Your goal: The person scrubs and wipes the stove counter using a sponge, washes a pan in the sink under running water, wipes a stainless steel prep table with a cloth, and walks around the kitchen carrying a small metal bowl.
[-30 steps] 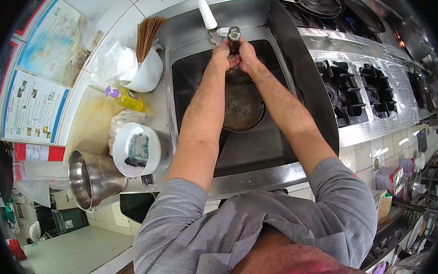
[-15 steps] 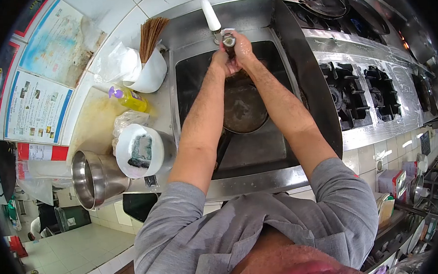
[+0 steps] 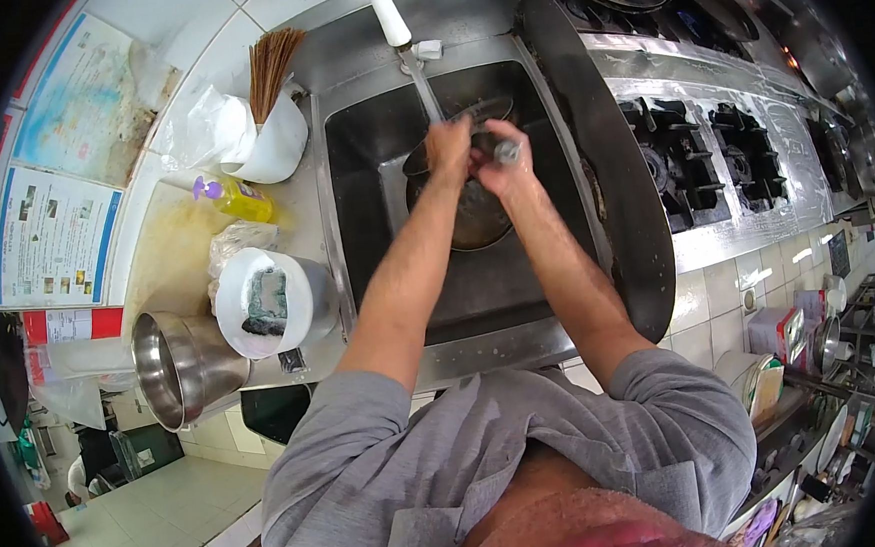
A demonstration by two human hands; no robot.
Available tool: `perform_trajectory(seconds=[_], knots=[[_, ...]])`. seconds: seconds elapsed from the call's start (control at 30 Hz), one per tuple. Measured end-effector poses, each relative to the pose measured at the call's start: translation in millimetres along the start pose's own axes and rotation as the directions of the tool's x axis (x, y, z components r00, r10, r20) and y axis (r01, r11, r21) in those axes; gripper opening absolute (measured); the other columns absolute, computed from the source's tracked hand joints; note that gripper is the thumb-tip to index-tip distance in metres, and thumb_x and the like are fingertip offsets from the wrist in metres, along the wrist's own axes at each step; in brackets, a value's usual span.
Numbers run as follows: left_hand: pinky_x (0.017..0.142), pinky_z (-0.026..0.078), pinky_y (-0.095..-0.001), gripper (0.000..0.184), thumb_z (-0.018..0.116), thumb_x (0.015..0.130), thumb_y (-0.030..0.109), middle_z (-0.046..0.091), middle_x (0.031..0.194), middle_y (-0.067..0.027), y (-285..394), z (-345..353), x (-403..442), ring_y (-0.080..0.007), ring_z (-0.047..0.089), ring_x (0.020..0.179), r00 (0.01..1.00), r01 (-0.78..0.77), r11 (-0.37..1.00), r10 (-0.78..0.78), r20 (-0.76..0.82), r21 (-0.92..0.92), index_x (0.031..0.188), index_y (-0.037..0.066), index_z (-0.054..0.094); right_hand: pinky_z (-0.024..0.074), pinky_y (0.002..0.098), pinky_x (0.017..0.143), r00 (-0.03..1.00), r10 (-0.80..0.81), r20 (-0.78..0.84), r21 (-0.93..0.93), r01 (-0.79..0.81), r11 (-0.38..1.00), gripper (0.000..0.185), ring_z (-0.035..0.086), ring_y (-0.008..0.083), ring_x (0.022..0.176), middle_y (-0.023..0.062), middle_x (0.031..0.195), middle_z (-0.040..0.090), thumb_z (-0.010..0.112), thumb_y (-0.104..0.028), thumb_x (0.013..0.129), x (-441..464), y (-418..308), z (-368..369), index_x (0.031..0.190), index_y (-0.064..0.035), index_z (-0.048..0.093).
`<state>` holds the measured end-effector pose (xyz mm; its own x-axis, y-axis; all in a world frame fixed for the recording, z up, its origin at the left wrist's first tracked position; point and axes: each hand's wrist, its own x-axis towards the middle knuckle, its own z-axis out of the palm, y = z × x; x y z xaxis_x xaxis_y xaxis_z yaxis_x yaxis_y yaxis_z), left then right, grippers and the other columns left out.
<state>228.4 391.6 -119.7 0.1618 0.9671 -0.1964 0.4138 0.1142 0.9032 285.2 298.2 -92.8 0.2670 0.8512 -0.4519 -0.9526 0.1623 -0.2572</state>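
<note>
My right hand (image 3: 504, 167) is closed around a dark handle-like object (image 3: 506, 152) with a pale grey, rounded end tilted up towards me. What it is joined to is hidden and blurred. Beside it, my left hand (image 3: 447, 149) has its fingers curled in; what they grip cannot be made out. Both hands are over a deep metal sink (image 3: 387, 267), below the running tap (image 3: 412, 59). A stream of water falls next to my left hand. Beneath the hands lies a round dark pan (image 3: 480, 233), partly covered by them.
To the left stand a white tub (image 3: 274, 143) holding a brush of stiff twigs (image 3: 273, 73), a yellow soap bottle (image 3: 243, 201), a white bucket (image 3: 309, 301) with a scouring pad (image 3: 267, 296), and a steel pot (image 3: 187, 354). Stove burners (image 3: 691, 158) are at the right, past the sink's dark side wall (image 3: 617, 172).
Both hands have come down from the tap, nearer to me, and moved slightly apart. The falling water now shows. The pan's handle no longer shows at the lower left.
</note>
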Motion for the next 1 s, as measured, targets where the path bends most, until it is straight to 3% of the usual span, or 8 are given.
perform_trajectory(seconds=[0.13, 0.37, 0.47, 0.53, 0.63, 0.73, 0.9, 1.0], knots=[[0.057, 0.048, -0.0328, 0.021, 0.059, 0.082, 0.032, 0.059, 0.071, -0.0020, -26, -21, -97, -0.0138, 0.056, 0.064, 0.791, 0.612, 0.222, -0.165, 0.589, -0.759, 0.084, 0.011, 0.058, 0.0429, 0.0311, 0.071, 0.973, -0.181, -0.141, -0.477, 0.093, 0.874, 0.034, 0.055, 0.0197, 0.085, 0.0088, 0.088, 0.060, 0.065, -0.007, 0.066, -45, 23, -4, 0.096, 0.0065, 0.058], [0.054, 0.049, -0.0321, 0.017, 0.053, 0.085, 0.022, 0.054, 0.070, -0.0050, -68, -36, -90, -0.0174, 0.054, 0.057, 0.620, 0.740, 0.388, -0.079, 0.780, -0.549, 0.088, 0.005, 0.053, 0.0428, 0.0249, 0.043, 0.986, -0.087, 0.143, -0.976, 0.155, 0.152, 0.030, 0.056, 0.0098, 0.064, 0.0039, 0.073, 0.059, 0.061, -0.011, 0.075, -33, 10, -42, 0.103, 0.0010, 0.059], [0.044, 0.042, -0.0253, 0.012, 0.057, 0.082, 0.011, 0.045, 0.056, -0.0012, -81, -50, -100, -0.0126, 0.044, 0.045, 0.491, 0.870, 0.133, -0.147, 0.859, -0.475, 0.075, 0.003, 0.050, 0.0439, 0.0240, 0.047, 0.968, -0.101, 0.231, -0.851, 0.252, 0.460, 0.030, 0.056, 0.0087, 0.067, 0.0031, 0.073, 0.058, 0.060, -0.011, 0.076, -28, 17, -37, 0.104, 0.0008, 0.058], [0.040, 0.037, -0.0247, 0.017, 0.058, 0.081, 0.010, 0.040, 0.050, 0.0000, -90, -63, -118, -0.0109, 0.043, 0.043, 0.605, 0.738, 0.456, -0.122, 0.787, -0.497, 0.069, 0.005, 0.048, 0.0469, 0.0251, 0.057, 0.969, -0.116, 0.220, -0.870, 0.249, 0.426, 0.028, 0.057, 0.0102, 0.072, 0.0033, 0.078, 0.059, 0.059, -0.010, 0.076, 1, 31, -65, 0.102, 0.0010, 0.059], [0.036, 0.034, -0.0261, 0.019, 0.060, 0.079, 0.008, 0.039, 0.053, -0.0001, -85, -91, -152, -0.0098, 0.039, 0.041, 0.638, 0.652, 0.653, -0.199, 0.744, -0.386, 0.071, 0.007, 0.042, 0.0478, 0.0341, 0.074, 0.907, 0.309, 0.285, -0.835, 0.393, -0.386, 0.029, 0.060, 0.0210, 0.084, 0.0124, 0.091, 0.065, 0.062, -0.019, 0.076, 41, 42, -115, 0.099, -0.0003, 0.063], [0.036, 0.034, -0.0262, 0.020, 0.060, 0.078, 0.005, 0.039, 0.057, -0.0005, -64, -118, -185, -0.0089, 0.038, 0.041, 0.681, 0.598, 0.739, -0.264, 0.683, -0.311, 0.079, 0.007, 0.040, 0.0465, 0.0354, 0.079, 0.982, 0.116, 0.146, -0.807, 0.186, -0.561, 0.033, 0.061, 0.0242, 0.086, 0.0160, 0.089, 0.065, 0.060, -0.029, 0.077, 81, 25, -138, 0.093, -0.0005, 0.066], [0.036, 0.034, -0.0278, 0.022, 0.060, 0.077, 0.004, 0.039, 0.056, -0.0014, -53, -118, -193, -0.0098, 0.037, 0.039, 0.667, 0.491, 0.860, -0.268, 0.695, -0.139, 0.084, 0.006, 0.039, 0.0481, 0.0435, 0.074, 0.973, -0.197, 0.117, -0.703, 0.222, 0.675, 0.086, 0.057, 0.0294, 0.094, 0.0214, 0.118, 0.051, 0.038, -0.070, 0.079, 139, 42, -58, 0.121, 0.0050, 0.045], [0.035, 0.034, -0.0290, 0.022, 0.061, 0.075, 0.004, 0.043, 0.053, -0.0027, -62, -109, -177, -0.0109, 0.040, 0.039, 0.676, 0.379, 0.923, -0.227, 0.701, -0.066, 0.084, 0.004, 0.041, 0.0496, 0.0440, 0.061, 0.995, -0.074, -0.062, -0.724, 0.007, 0.689, 0.072, 0.057, 0.0266, 0.072, 0.0138, 0.080, 0.056, 0.037, -0.067, 0.080, 106, 55, 23, 0.106, -0.0019, 0.053]])
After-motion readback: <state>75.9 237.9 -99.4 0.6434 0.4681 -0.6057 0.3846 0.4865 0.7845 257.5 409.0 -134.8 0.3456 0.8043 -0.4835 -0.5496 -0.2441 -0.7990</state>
